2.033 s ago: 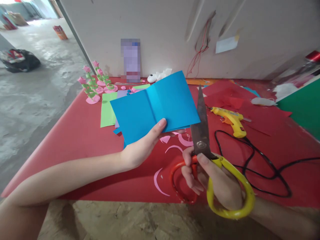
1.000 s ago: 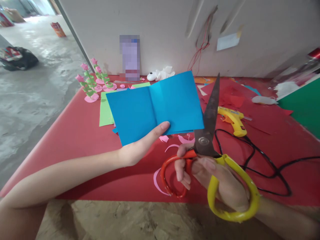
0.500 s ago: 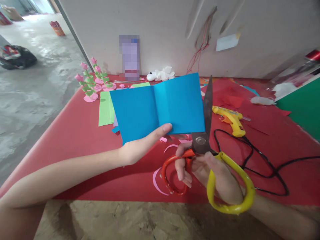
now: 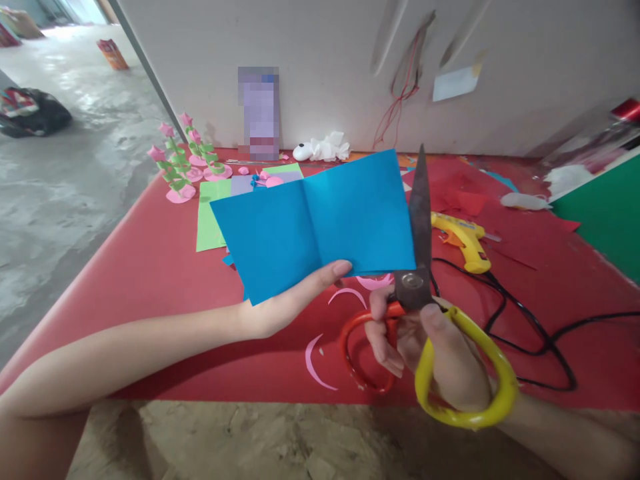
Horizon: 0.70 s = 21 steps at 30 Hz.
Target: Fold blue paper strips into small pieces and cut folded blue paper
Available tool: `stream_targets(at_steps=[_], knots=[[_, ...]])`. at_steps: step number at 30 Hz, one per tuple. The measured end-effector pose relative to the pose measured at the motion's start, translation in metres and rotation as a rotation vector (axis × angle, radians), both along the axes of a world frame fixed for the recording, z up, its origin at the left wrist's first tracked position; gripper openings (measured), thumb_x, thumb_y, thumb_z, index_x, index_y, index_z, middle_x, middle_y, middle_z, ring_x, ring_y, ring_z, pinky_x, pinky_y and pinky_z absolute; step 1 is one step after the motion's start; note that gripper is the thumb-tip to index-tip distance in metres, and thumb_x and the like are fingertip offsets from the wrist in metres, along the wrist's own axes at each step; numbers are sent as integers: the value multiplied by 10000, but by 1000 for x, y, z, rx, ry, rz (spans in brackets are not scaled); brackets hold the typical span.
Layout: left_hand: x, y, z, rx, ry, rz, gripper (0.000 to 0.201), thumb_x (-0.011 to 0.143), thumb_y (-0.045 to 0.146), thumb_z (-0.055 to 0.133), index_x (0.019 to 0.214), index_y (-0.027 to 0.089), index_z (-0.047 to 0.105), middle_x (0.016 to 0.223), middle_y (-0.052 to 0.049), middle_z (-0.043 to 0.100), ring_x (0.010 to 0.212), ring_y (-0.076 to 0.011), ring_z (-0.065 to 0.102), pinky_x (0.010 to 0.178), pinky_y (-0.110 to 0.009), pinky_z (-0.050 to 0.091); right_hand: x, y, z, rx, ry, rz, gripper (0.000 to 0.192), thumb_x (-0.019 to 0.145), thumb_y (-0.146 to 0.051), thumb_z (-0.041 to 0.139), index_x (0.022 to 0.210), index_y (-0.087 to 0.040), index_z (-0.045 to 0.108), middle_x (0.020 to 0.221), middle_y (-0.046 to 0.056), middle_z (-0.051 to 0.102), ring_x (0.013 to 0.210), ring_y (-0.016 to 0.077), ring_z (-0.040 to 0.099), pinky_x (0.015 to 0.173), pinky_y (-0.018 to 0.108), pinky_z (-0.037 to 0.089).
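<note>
Blue paper [image 4: 310, 223], folded and creased down its middle, is sitting pinched in my left hand [image 4: 280, 303], the thumb lying along its lower edge and the fingers hidden behind the sheet. I am holding it up off the table, tilted slightly, its right edge now meeting the blades. My right hand [image 4: 440, 360] is wrapped around the scissors [image 4: 420, 267], fingers threaded through the red loop, the yellow loop riding over the back of the hand.

A second ago the blades were swung wide and leaning away to the right of the sheet; half a second ago they were closing in on it. They are now standing nearly upright and drawn together along the paper's right edge, the pivot sitting just below the sheet's lower right corner. I judge from that a cut is beginning, or a strip is being trimmed from that edge; whether the blades have bitten into the paper I cannot tell.

Farther out, pink paper curls [image 4: 320, 353] are lying on the red table [image 4: 150, 280] under my wrists. A yellow glue gun [image 4: 463, 243] is resting just right of the scissors, its black cord [image 4: 540, 340] looping toward the near edge. Green paper [image 4: 207, 217] is lying behind the blue sheet, and pink paper flowers [image 4: 177, 163] are standing at the far left corner.
</note>
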<state>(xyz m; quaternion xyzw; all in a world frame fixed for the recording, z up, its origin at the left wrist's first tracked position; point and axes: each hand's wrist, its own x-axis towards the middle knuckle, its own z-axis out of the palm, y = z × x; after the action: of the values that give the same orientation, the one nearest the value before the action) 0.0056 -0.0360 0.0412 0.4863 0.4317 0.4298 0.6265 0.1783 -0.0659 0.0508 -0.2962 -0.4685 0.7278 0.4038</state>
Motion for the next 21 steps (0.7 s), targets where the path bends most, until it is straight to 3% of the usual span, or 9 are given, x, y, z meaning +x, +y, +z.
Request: stream_targets(at_steps=[8, 11, 15, 18, 21], knots=[[2, -3, 4, -12, -43, -22, 220, 760, 431, 622, 887, 262, 682, 1006, -21, 717, 1180, -237, 542, 1108, -385, 339, 3, -5, 1, -40, -66, 8, 359, 799, -532, 555, 697, -204, 448, 431, -73, 441, 315, 30, 257, 308, 167, 187], [0, -1, 3, -16, -29, 6, 211, 741, 452, 636, 804, 256, 678, 1077, -7, 695, 1152, -239, 557, 1091, -376, 364, 4, -2, 1, -25, -41, 29, 341, 798, -529, 560, 740, -201, 483, 453, -67, 453, 337, 34, 280, 324, 171, 193], [-2, 2, 3, 4, 28, 33, 275, 716, 507, 638, 698, 233, 663, 1022, -10, 706, 1046, -250, 605, 1052, -398, 396, 2, 2, 2, -31, 25, 85, 324, 811, -530, 538, 837, -208, 508, 601, -28, 541, 448, 61, 402, 433, 206, 323], [-2, 4, 4, 8, -36, -46, 255, 741, 483, 624, 743, 232, 670, 1094, -3, 685, 1093, -237, 590, 1071, -381, 379, 4, 3, 1, -45, 67, 140, 275, 851, -478, 501, 869, -204, 501, 699, -2, 570, 538, 77, 446, 537, 241, 365], [-2, 6, 2, 28, -95, -58, 232, 766, 458, 608, 809, 241, 680, 1128, 2, 672, 1166, -222, 553, 1093, -361, 353, 6, 6, -3, -51, 51, 145, 343, 855, -521, 460, 923, -189, 509, 697, 9, 563, 536, 85, 437, 526, 255, 340]])
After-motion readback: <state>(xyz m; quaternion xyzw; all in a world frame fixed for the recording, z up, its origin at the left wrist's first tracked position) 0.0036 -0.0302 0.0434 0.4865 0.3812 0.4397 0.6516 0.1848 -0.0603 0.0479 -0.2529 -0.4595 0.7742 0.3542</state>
